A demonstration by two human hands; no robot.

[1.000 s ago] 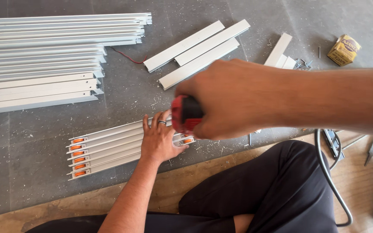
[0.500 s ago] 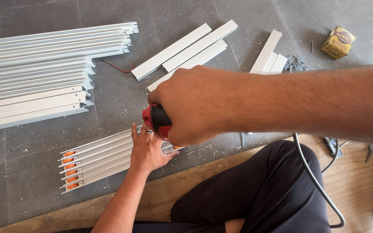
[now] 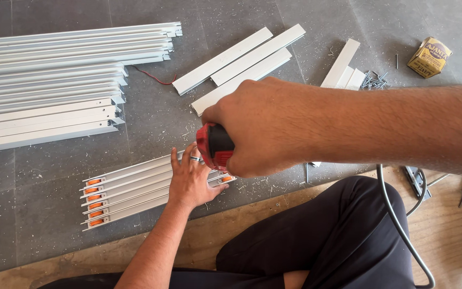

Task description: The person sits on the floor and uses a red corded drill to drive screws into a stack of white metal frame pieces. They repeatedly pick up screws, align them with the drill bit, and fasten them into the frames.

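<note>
Grey stone floor (image 3: 151,134) carries everything here, with a long stack of aluminium rails (image 3: 49,80) at the upper left, three white strips (image 3: 241,61) above the middle, and a yellow box (image 3: 429,56) beside loose screws (image 3: 372,79) at the upper right. Nearest the person lies the short bundle of tracks (image 3: 129,192), orange rollers showing at its left end. The left hand (image 3: 191,179) lies flat and spread on the bundle's right part, ring finger toward the end, pressing it to the floor. The right hand (image 3: 263,128) is closed round the red tool handle (image 3: 215,145), held above the bundle's right end; its tip is hidden, so I cannot tell where it bears. Doing this well seems to call for firm downward weight from the flat palm, fingers kept beside the tool's line, and the handle held upright so it does not slip off the metal.
</note>
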